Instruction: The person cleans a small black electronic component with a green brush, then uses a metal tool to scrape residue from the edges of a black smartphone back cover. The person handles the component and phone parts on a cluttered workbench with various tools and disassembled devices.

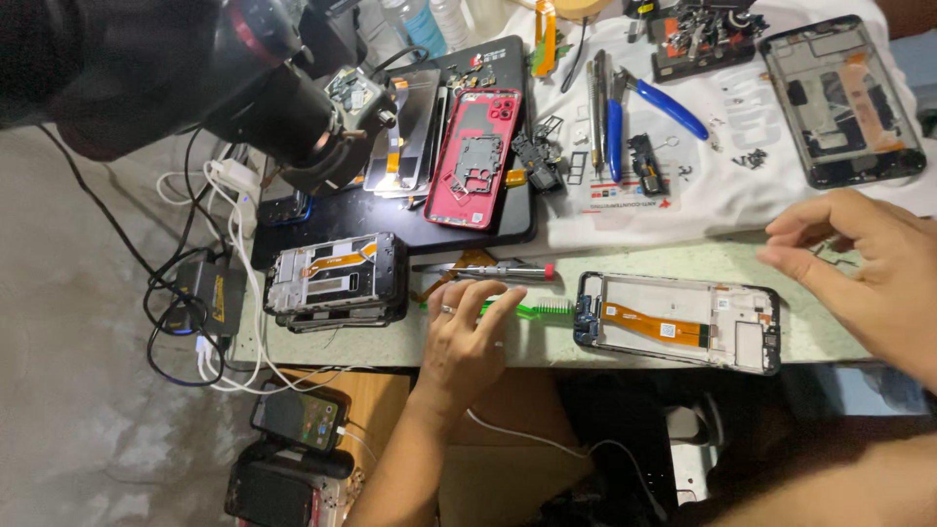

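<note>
My left hand [467, 337] lay flat on the table [683, 262], ring on one finger, its fingers [503, 304] spread loosely over the green brush [532, 309] and touching its handle without closing round it. Just beyond my fingertips lay a slim screwdriver with a red end [508, 272], pointing left to right. To the right of the brush sat an opened phone frame [678, 323] with an orange flex cable running across its middle; it lay flat near the table's front edge, just beside the brush's bristles.

My right hand [864, 263] hovered above the table to the right of that frame, thumb and forefinger pinched narrow on a small thin metal part [830, 252]; it was too small for me to tell what kind.

To my left stood a stack of stripped phone frames [337, 281], and behind it a black mat [390, 220] carrying a red phone back [475, 158] and a few grey panels. On the white cloth [722, 185] further back lay blue-handled pliers [649, 102], tweezers and small loose parts, with another bare black phone frame [841, 102] at the far right. A dark microscope head [264, 88] hung over the left corner, with white and black cables [224, 283] trailing down the table's side.
</note>
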